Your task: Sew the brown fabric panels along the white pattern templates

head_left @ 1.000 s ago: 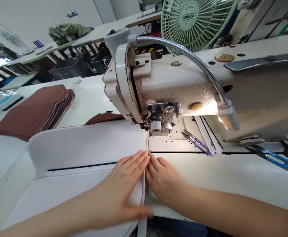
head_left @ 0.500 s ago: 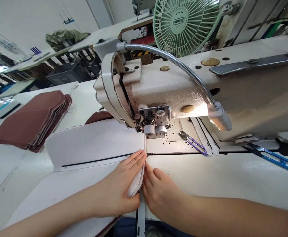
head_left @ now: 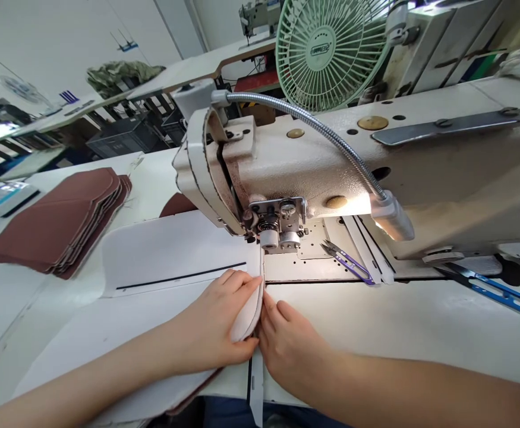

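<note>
A white panel (head_left: 153,324) with a brown underside lies left of the sewing machine's needle area (head_left: 275,229), its right edge running under the machine's head. My left hand (head_left: 215,318) is on the panel, fingers bent on top and thumb at the curved edge, gripping it. Close by on the right, my right hand (head_left: 290,342) has its fingers pressed together against that same edge. A narrow white strip with a black line (head_left: 256,386) hangs down between my hands over the table's front edge. My right fingertips are partly hidden at the edge where strip and panel meet.
Purple thread snips (head_left: 349,261) and white strips (head_left: 366,246) lie on the machine bed. Blue-handled snips (head_left: 500,291) rest at the right. A stack of brown panels (head_left: 59,220) sits at the left. A lamp (head_left: 391,217) and green fan (head_left: 331,53) stand over the machine.
The panel has moved forward, away from me, under the machine's head. My left fingers have bent and drawn back slightly along the edge; my right hand stays about where it was.
</note>
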A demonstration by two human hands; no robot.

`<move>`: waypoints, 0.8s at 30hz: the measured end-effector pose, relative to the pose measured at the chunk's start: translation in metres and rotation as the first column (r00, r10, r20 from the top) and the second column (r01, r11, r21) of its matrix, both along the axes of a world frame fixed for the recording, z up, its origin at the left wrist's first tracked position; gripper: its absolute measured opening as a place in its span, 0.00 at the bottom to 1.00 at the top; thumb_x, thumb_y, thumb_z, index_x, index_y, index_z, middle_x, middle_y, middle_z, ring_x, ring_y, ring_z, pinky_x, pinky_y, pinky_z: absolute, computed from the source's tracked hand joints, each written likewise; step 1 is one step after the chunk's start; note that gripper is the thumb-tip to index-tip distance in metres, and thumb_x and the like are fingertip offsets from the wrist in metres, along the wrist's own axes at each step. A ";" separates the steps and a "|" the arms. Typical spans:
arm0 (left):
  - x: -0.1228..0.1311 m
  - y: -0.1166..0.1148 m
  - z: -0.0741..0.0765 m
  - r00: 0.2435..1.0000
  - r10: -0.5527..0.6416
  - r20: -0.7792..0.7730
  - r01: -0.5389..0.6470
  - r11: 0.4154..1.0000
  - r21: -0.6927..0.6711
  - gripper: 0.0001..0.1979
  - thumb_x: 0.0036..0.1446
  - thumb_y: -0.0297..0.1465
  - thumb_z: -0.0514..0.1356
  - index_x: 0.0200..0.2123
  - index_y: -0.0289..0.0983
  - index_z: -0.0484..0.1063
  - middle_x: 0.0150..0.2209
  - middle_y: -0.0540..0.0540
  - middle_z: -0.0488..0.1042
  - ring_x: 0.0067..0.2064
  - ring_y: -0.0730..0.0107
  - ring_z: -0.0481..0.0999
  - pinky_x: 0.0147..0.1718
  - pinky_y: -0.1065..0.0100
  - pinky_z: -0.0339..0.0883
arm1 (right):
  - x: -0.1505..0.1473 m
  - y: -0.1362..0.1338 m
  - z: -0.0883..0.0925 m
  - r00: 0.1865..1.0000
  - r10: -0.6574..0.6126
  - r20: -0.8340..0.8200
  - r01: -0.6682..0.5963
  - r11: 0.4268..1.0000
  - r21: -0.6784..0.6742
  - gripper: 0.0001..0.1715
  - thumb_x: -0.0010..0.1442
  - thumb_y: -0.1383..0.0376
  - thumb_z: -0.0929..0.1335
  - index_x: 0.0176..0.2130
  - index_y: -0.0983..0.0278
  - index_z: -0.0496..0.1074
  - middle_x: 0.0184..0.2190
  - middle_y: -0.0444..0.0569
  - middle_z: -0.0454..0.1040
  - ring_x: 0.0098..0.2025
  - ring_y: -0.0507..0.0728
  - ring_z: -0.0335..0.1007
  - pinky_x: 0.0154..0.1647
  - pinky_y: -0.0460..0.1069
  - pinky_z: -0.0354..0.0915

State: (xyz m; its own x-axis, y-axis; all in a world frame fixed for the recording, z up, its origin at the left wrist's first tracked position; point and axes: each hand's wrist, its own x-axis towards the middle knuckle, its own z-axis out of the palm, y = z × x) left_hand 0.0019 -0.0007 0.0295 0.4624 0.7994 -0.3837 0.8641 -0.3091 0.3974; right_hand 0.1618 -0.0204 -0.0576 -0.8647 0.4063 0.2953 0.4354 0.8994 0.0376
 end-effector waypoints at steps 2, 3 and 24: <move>-0.001 0.001 0.004 0.996 -0.064 -0.055 0.063 0.998 -0.020 0.36 0.42 0.29 0.59 0.59 0.33 0.59 0.56 0.38 0.63 0.60 0.50 0.59 0.59 0.51 0.59 | 0.000 0.000 0.002 1.000 0.017 -0.008 -0.017 1.000 0.001 0.19 0.61 0.69 0.62 0.46 0.79 0.73 0.45 0.69 0.75 0.51 0.69 0.68 0.41 0.57 0.64; -0.002 0.002 0.006 0.992 -0.096 -0.078 0.095 0.995 -0.024 0.37 0.42 0.29 0.59 0.59 0.33 0.59 0.58 0.37 0.62 0.61 0.49 0.58 0.60 0.50 0.57 | 0.001 0.001 0.003 1.000 0.021 -0.006 -0.021 1.000 0.000 0.19 0.61 0.69 0.62 0.46 0.79 0.73 0.45 0.69 0.75 0.50 0.68 0.69 0.40 0.57 0.64; -0.004 0.029 -0.004 0.958 -0.182 -0.220 0.225 0.956 0.190 0.23 0.51 0.32 0.58 0.51 0.33 0.67 0.53 0.38 0.69 0.56 0.52 0.65 0.54 0.55 0.61 | 0.000 0.009 0.001 1.000 0.031 -0.003 -0.030 0.997 0.067 0.21 0.59 0.72 0.61 0.47 0.82 0.72 0.46 0.70 0.74 0.50 0.70 0.69 0.38 0.57 0.64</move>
State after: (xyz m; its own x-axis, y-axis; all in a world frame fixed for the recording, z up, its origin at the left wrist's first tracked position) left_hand -0.0024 0.0288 0.0259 0.5552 0.7689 -0.3172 0.8286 -0.5443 0.1310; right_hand 0.1623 -0.0118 -0.0568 -0.8752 0.3589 0.3244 0.4082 0.9077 0.0969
